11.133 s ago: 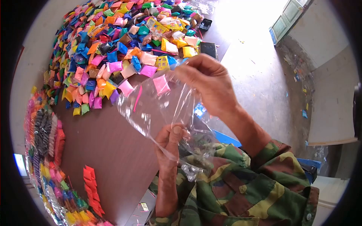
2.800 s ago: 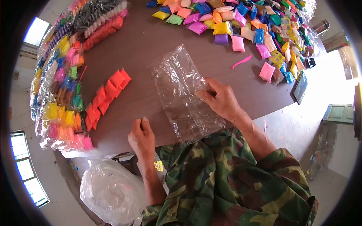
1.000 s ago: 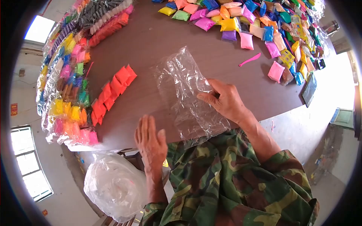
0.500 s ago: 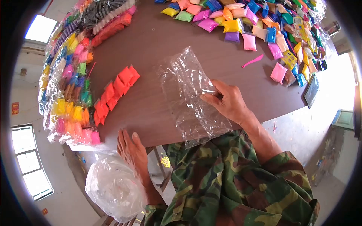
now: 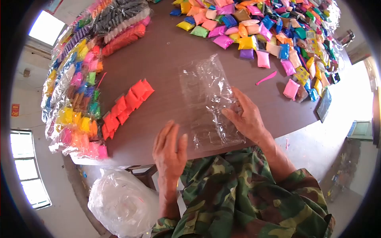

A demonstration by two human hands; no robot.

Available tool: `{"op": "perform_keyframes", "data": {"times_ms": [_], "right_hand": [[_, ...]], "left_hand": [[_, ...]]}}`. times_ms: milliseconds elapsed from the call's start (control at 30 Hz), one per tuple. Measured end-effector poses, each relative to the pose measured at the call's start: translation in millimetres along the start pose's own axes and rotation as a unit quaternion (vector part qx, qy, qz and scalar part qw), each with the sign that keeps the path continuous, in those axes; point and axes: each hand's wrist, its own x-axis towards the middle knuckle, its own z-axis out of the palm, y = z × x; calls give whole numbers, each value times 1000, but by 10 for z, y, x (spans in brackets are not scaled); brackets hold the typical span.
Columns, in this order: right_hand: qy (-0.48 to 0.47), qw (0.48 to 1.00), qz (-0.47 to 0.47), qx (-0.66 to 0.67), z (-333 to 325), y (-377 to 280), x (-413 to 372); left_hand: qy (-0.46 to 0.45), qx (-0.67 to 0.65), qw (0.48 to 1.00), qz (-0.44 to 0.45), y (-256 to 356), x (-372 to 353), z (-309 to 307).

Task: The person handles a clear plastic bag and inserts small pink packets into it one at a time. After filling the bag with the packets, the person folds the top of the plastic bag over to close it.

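A clear plastic bag [image 5: 208, 103] lies flat on the brown table near its front edge. My right hand [image 5: 252, 119] pinches the bag's right side between thumb and fingers. Left of the bag, my left hand [image 5: 170, 148] hovers over the table's front edge with its fingers stretched out and thumb apart, holding nothing. Beyond that hand, several orange-red packets [image 5: 127, 105] lie in an overlapping diagonal row.
Colourful packets in clear wrapping [image 5: 79, 111] line the table's left side. A large heap of loose coloured packets [image 5: 274, 35] covers the far right. A pink plastic knife [image 5: 266, 78] and a dark flat device [image 5: 324, 105] lie rightward. A bulky clear plastic bag [image 5: 123, 202] sits below the table.
My left hand has moved right from the table's left front edge toward the clear bag. The bag appears flatter on the table, with my right hand still at its right side.
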Motion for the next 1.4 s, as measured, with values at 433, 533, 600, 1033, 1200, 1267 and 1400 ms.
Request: {"op": "perform_keyframes", "data": {"times_ms": [433,533,600,1033,1200,1267,1400], "right_hand": [[-51,978,-43,-199,-226,-364,-193],[-35,977,-51,-205,-227,-248,-268],[-37,973,-43,-226,-270,-328,-312],[60,969,-103,-214,-168,-167,-497],[60,973,-104,-195,-268,-145,-505],[66,975,-91,-194,-264,-143,-497],[62,975,-74,-200,-246,-166,-494]], "left_hand": [[-161,20,982,95,640,313,617],[-173,28,979,101,638,330,641],[-174,7,979,109,587,369,665],[-153,29,973,173,363,897,1074],[-80,69,990,98,294,1125,1181],[-75,62,994,52,249,1210,1190],[-78,42,996,-10,239,1329,1201]]}}
